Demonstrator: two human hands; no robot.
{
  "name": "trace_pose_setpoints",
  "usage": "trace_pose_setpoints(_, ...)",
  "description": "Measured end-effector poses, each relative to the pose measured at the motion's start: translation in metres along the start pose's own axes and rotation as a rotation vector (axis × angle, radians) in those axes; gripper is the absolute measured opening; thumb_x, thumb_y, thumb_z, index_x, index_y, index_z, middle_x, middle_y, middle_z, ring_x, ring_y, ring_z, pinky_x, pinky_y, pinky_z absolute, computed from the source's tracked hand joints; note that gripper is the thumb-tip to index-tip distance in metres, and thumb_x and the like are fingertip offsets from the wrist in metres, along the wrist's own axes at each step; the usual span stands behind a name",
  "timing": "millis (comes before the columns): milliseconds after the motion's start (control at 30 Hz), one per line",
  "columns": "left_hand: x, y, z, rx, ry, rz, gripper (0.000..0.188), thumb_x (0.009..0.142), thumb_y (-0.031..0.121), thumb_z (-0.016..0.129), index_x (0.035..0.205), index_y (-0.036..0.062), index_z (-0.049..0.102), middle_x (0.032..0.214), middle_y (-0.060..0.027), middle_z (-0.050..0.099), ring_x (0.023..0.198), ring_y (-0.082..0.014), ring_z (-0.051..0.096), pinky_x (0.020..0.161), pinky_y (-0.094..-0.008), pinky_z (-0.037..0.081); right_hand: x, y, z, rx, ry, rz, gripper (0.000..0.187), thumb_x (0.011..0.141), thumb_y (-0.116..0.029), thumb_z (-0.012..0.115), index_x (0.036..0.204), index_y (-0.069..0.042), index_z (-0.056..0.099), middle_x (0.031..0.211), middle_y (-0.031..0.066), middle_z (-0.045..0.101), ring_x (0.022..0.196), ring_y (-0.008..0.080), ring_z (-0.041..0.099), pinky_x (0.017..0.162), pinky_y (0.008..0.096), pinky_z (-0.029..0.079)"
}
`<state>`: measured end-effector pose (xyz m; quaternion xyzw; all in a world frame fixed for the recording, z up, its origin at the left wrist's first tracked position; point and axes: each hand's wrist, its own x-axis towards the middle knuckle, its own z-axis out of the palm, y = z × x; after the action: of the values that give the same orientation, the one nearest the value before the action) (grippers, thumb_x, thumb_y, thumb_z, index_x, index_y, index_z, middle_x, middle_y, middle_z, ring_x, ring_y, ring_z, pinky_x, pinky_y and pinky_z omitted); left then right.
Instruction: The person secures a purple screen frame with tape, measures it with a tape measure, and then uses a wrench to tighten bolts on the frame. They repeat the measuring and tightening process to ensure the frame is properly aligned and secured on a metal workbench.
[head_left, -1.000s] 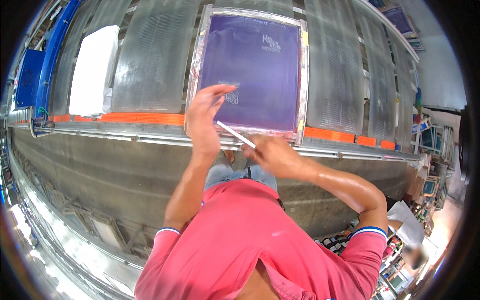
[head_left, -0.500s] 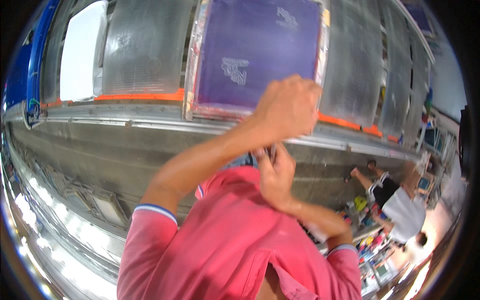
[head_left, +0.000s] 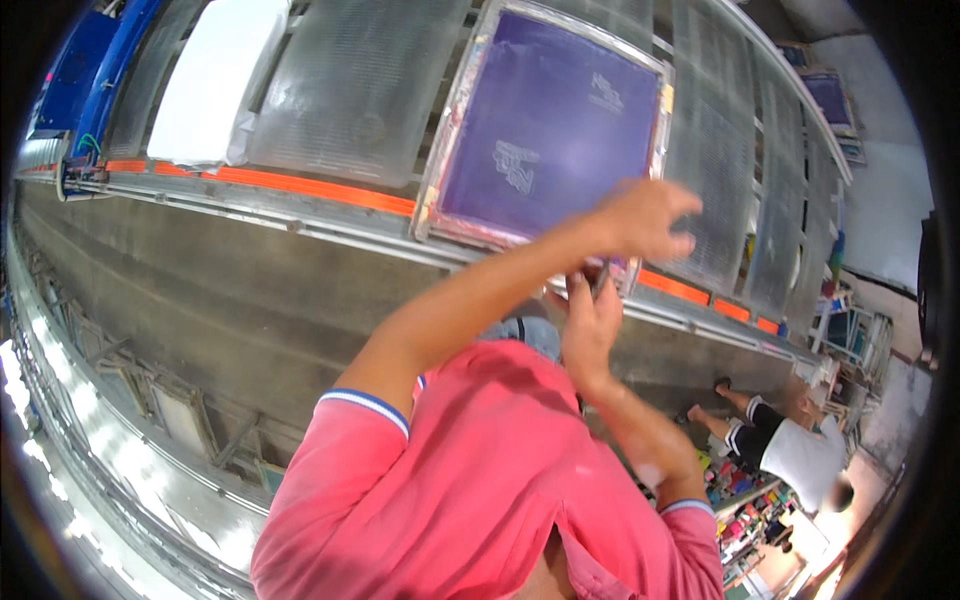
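A screen printing frame (head_left: 570, 130) with a purple mesh and two small pale designs lies on the long table ahead. My left arm crosses over in front of my chest. At its end my left hand (head_left: 650, 220) is over the frame's near right corner, blurred, fingers apart, with nothing visible in it. Below it, close to the frame's near edge, my right hand (head_left: 593, 325) is closed on a slim dark object (head_left: 601, 278) that juts up between thumb and fingers. Its kind is too small to make out.
Clear ribbed sheets (head_left: 355, 90) cover the table on both sides of the frame. A wrapped white stack (head_left: 215, 80) sits at the left, near a blue machine (head_left: 90, 90). An orange strip (head_left: 300, 186) runs along the table's near edge. Another person (head_left: 790, 440) is at the right.
My left hand has moved right, its fingers going from curled to spread. My right hand has shifted slightly right and up. The whole view has tilted and moved.
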<state>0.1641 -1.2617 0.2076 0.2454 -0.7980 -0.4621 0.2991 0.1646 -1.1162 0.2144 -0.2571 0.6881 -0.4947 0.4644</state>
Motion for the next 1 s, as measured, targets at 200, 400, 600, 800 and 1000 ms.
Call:
trace_pose_setpoints(200, -0.060, -0.062, -0.079, -0.416, 0.572, -0.161, 0.037, 0.095, 0.031, 0.066, 0.125, 0.0078, 0.066, 0.121, -0.0086, 0.068, 0.111, -0.0168, 0.062, 0.098, -0.0321, 0.047, 0.013, -0.035, -0.041, -0.137, -0.131, -0.018, 0.024, 0.102, -0.019, 0.055, 0.109, 0.004, 0.060, 0.114, 0.0149, 0.065, 0.105, 0.0208, 0.062, 0.087, 0.0378, 0.058)
trace_pose_setpoints(400, -0.245, -0.131, -0.123, -0.466, 0.853, -0.671, 0.044, 0.100, 0.034, 0.057, 0.125, -0.0026, 0.061, 0.127, -0.0133, 0.065, 0.122, -0.0226, 0.058, 0.104, -0.0408, 0.044, 0.018, -0.037, -0.113, -0.227, -0.289, -0.091, 0.023, 0.102, -0.017, 0.056, 0.108, 0.003, 0.065, 0.113, 0.0122, 0.066, 0.105, 0.0176, 0.063, 0.088, 0.0360, 0.058)
trace_pose_setpoints(600, -0.304, -0.139, -0.082, -0.588, 0.863, -0.831, 0.040, 0.100, 0.031, 0.058, 0.120, -0.0031, 0.063, 0.121, -0.0149, 0.067, 0.114, -0.0227, 0.063, 0.099, -0.0382, 0.047, 0.033, -0.013, -0.137, -0.300, -0.365, -0.038, 0.022, 0.101, -0.016, 0.057, 0.109, 0.002, 0.067, 0.117, 0.0126, 0.065, 0.105, 0.0178, 0.062, 0.090, 0.0366, 0.057)
trace_pose_setpoints(800, -0.221, -0.096, -0.053, -0.695, 0.648, -0.658, 0.034, 0.100, 0.025, 0.058, 0.116, -0.0046, 0.066, 0.114, -0.0153, 0.070, 0.110, -0.0205, 0.065, 0.098, -0.0341, 0.048, 0.073, -0.057, -0.144, -0.841, -0.776, -0.025, 0.019, 0.096, -0.010, 0.061, 0.108, 0.002, 0.068, 0.118, 0.0140, 0.068, 0.103, 0.0206, 0.064, 0.095, 0.0367, 0.053)
trace_pose_setpoints(1000, -0.115, -0.036, -0.044, -0.708, 0.276, -0.482, 0.029, 0.100, 0.020, 0.058, 0.115, -0.0032, 0.067, 0.113, -0.0124, 0.071, 0.108, -0.0194, 0.065, 0.097, -0.0330, 0.048, 0.114, -0.057, -0.142, -0.458, -0.586, 0.254, 0.016, 0.095, -0.009, 0.061, 0.104, 0.002, 0.069, 0.116, 0.0128, 0.071, 0.110, 0.0207, 0.065, 0.092, 0.0360, 0.053)
